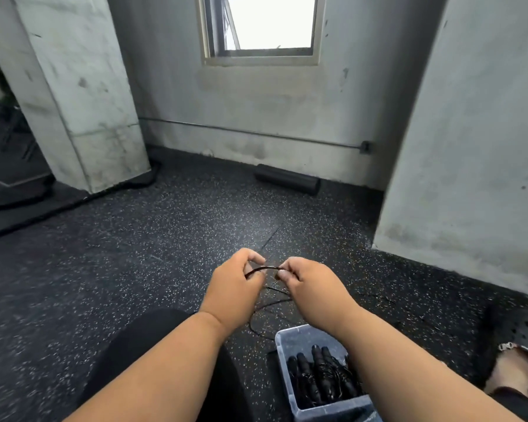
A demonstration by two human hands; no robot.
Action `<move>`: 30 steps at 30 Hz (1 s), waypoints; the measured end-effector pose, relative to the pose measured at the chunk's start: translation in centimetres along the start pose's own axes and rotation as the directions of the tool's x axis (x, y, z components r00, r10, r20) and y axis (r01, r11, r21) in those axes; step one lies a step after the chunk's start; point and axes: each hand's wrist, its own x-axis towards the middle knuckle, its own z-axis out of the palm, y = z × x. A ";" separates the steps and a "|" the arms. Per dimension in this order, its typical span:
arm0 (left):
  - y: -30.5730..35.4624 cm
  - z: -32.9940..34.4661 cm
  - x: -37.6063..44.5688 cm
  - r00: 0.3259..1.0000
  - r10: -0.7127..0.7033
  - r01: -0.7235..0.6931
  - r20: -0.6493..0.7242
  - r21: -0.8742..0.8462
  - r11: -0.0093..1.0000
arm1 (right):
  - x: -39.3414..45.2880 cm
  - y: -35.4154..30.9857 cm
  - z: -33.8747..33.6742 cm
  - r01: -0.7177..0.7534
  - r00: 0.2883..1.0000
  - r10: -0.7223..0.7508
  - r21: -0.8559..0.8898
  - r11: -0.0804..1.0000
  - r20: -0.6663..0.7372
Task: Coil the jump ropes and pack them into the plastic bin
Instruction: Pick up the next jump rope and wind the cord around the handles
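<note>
A thin black jump rope point(264, 268) spans the short gap between my hands, held above the speckled floor. My left hand point(237, 284) pinches one side of it and my right hand point(308, 284) pinches the other. More of the rope trails down in loose loops point(269, 303) on the floor beneath my hands. A clear plastic bin point(290, 336) stands at the lower right, under my right forearm. Inside it lie several black rope handles with coiled cord point(320, 376).
A black foam roller point(288, 178) lies against the far wall below a window. Concrete pillars stand at left point(83, 117) and right point(470, 147). My knee in black trousers point(153, 345) is at lower left, a sandalled foot point(514, 367) at lower right.
</note>
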 end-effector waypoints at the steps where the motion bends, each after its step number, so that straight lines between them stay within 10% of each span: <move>1: -0.6 -0.5 0.1 0.998 -0.059 0.058 -0.027 -0.026 0.998 | -0.2 -0.2 -0.3 -0.005 0.999 0.005 0.029 1.000 -0.032; 7: -4.4 -2.6 1.0 0.940 -0.334 0.335 0.073 0.001 0.942 | -0.6 -1.2 -3.0 -0.028 0.956 0.181 0.542 0.840 -0.232; 11: -3.3 -1.3 -0.3 0.983 -0.160 0.162 0.093 -0.017 0.987 | -1.9 -3.0 -3.4 -0.020 0.974 0.156 0.625 0.780 -0.163; 16: -2.2 2.1 -2.2 0.886 -0.069 0.027 0.459 0.096 0.995 | -2.9 -5.3 -2.7 0.030 0.999 0.010 0.738 0.674 -0.050; 21: -2.5 1.5 -1.6 0.905 -0.095 0.039 0.414 0.142 0.989 | -2.8 -6.7 -4.1 0.130 0.989 -0.015 0.805 0.579 -0.149; 30: 2.7 -2.5 -0.4 0.986 0.019 0.012 0.164 -0.186 0.982 | -2.6 -1.5 -1.7 -0.128 0.988 0.065 0.524 0.842 0.137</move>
